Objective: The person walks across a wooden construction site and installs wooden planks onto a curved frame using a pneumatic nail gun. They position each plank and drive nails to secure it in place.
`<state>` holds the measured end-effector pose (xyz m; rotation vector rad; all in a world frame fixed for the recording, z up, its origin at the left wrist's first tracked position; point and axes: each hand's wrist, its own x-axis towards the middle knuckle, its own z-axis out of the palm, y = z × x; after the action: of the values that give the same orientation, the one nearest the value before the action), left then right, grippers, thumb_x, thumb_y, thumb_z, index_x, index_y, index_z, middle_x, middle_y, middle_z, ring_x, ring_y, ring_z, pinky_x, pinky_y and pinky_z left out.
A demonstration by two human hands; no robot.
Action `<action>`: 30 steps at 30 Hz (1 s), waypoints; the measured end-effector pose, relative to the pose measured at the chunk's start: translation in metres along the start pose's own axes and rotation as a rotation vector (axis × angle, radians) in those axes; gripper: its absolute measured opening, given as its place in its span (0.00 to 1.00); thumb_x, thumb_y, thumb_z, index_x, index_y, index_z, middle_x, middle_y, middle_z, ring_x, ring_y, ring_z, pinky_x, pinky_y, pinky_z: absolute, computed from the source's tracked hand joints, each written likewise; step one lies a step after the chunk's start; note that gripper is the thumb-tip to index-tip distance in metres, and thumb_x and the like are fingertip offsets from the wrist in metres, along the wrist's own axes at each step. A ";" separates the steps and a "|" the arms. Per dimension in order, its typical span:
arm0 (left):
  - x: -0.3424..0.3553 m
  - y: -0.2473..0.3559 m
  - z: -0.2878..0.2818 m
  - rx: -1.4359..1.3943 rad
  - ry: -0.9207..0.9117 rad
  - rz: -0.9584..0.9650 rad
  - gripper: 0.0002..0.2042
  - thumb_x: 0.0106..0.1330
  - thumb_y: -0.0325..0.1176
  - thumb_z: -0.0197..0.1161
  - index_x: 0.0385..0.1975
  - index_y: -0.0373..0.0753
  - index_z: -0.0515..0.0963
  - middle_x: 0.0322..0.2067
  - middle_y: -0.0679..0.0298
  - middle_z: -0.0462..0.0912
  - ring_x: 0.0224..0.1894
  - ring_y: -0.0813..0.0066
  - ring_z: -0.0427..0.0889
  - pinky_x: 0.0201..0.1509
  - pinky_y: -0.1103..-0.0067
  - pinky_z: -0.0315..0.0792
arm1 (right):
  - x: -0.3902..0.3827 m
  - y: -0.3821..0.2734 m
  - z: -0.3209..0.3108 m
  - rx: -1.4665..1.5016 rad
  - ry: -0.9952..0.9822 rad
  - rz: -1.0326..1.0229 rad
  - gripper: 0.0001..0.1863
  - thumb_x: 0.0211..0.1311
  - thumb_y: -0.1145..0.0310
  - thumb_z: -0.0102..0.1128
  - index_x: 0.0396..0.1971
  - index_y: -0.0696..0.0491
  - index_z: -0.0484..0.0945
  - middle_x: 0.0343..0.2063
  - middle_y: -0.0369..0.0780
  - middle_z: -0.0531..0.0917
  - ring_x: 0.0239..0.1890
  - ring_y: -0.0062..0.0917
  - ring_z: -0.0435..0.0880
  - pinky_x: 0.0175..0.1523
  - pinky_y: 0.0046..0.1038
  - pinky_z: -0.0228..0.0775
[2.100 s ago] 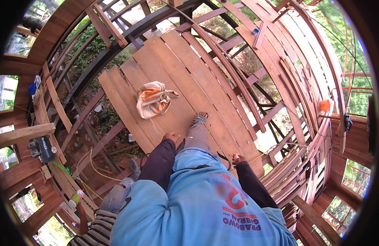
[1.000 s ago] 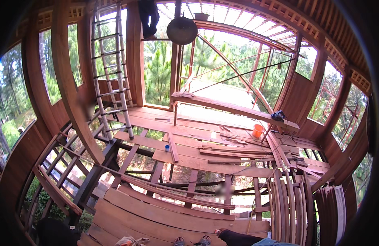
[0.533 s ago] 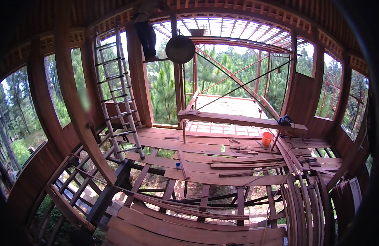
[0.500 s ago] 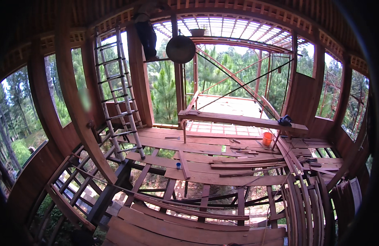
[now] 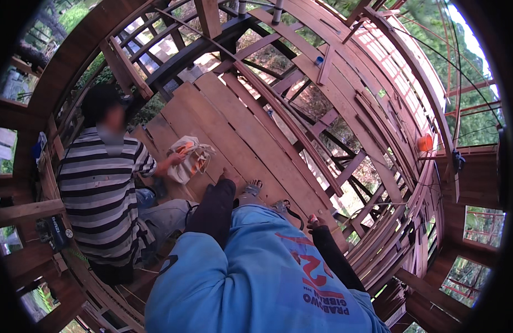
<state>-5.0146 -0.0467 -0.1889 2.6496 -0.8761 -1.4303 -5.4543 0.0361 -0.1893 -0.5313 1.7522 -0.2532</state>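
Note:
My left hand (image 5: pixel 230 176) hovers over the plank platform (image 5: pixel 234 127), right of the cream-and-orange cloth bag (image 5: pixel 187 165), holding nothing visible, index finger extended. My right hand (image 5: pixel 315 223) is closed at the platform's right side around a small red-and-white object that is too small to identify. A co-worker in a striped shirt (image 5: pixel 98 194) is low on my left, their hand (image 5: pixel 170 162) at the bag. Between my hands are feet in sandals (image 5: pixel 251 188) and a dark strap beside them.
Open joists with ground below (image 5: pixel 342 144) border the platform. Long loose boards (image 5: pixel 378 238) lie to the right, with an orange bucket (image 5: pixel 424 142) beyond them. A blue cup (image 5: pixel 320 60) stands on far boards. A dark tool case (image 5: pixel 52 234) lies at far left.
My view swung up to the ladder and scaffold and has tipped down again. The co-worker has moved in beside the bag with a hand at it, and my left hand is farther forward.

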 end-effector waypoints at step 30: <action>0.040 -0.074 0.052 -0.490 -0.343 0.011 0.23 0.58 0.28 0.62 0.52 0.30 0.64 0.26 0.55 0.78 0.21 0.69 0.78 0.17 0.76 0.71 | 0.038 0.057 0.019 -0.241 0.195 -0.113 0.22 0.47 0.66 0.56 0.45 0.55 0.78 0.33 0.45 0.83 0.35 0.31 0.82 0.40 0.31 0.74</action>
<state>-5.0029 0.0094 -0.2695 2.0781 -0.4628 -1.8436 -5.4544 0.0698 -0.2516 -0.8042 1.9574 -0.1781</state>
